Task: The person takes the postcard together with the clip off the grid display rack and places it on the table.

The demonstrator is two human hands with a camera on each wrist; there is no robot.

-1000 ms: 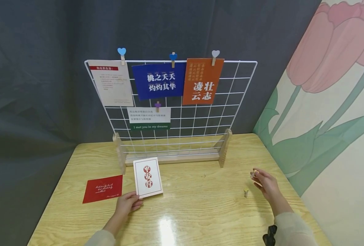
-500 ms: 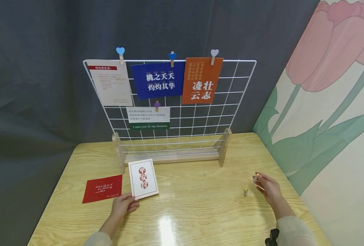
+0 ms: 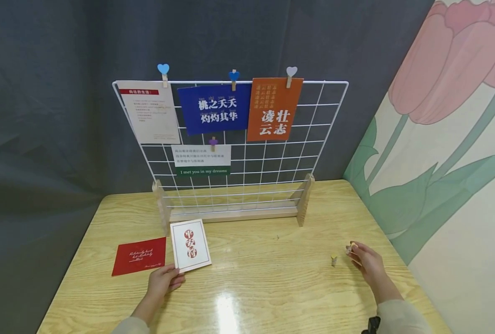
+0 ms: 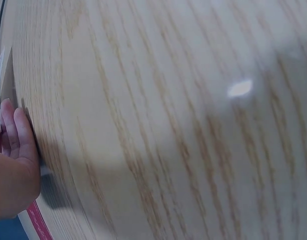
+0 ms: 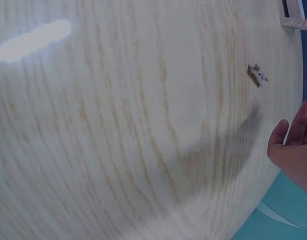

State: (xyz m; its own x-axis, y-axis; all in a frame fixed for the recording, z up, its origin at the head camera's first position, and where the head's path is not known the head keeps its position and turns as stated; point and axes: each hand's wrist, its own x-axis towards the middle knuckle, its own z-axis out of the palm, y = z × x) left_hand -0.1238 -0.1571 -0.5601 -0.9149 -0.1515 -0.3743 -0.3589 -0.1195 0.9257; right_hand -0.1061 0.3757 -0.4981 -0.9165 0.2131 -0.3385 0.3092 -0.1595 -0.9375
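Note:
In the head view my left hand pinches the lower-left corner of a white card with red round characters and a thin border. The card is tilted up toward the rack. At the right my right hand holds a small wooden clothespin between thumb and fingers; its decoration is mostly hidden. A second clothespin with a yellow top lies on the table just left of that hand, and the right wrist view shows this clothespin too. Beside the left hand lies a red card with white script.
A white wire grid rack on a wooden base stands at the back. Heart clothespins hold a cream card, a blue card, an orange card and a white-green card. A tulip-patterned wall borders the right.
My left hand has shifted left and slightly nearer with the white card. The right hand has drifted a little right and nearer, still holding the clothespin.

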